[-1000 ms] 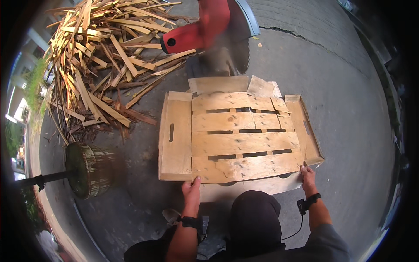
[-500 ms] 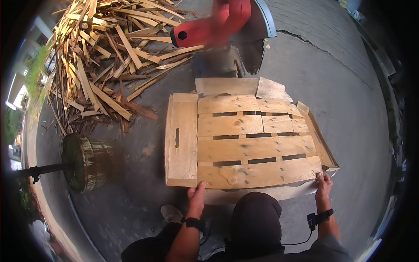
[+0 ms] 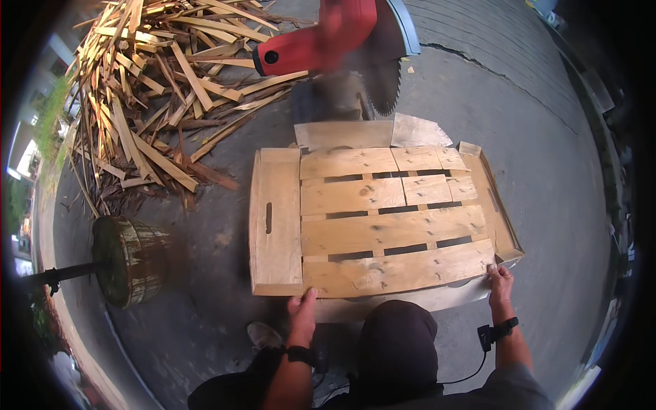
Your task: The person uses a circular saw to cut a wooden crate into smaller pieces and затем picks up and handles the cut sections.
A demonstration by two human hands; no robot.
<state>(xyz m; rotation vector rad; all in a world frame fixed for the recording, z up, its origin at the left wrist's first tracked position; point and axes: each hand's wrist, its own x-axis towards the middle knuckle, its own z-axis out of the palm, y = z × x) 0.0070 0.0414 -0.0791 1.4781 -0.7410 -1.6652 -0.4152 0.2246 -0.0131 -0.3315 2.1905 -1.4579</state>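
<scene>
A slatted wooden crate [image 3: 389, 230] lies in front of me, its pale slats running left to right with dark gaps between them. Its left end panel [image 3: 277, 229] has a hand slot, and the right end panel [image 3: 493, 205] leans outward. At the near left corner my left hand [image 3: 301, 314] is closed on the crate's edge, thumb on top. My right hand [image 3: 501, 281] grips the near right corner, with its fingers partly hidden beneath. Along the far side stand a long side board [image 3: 344, 134] and a shorter piece [image 3: 418, 131].
Just beyond the crate is a red power saw [image 3: 328, 44] with an exposed toothed blade [image 3: 386, 92]. A heap of wood strips [image 3: 143, 102] covers the ground at the far left. Nearer on the left stands a round wooden tub-like object [image 3: 133, 261] with a dark bar.
In the picture, the surroundings and crate have shifted slightly left. The crate's far right slats sit straighter, and the short far board is closer to the long one. Both hands keep their grip.
</scene>
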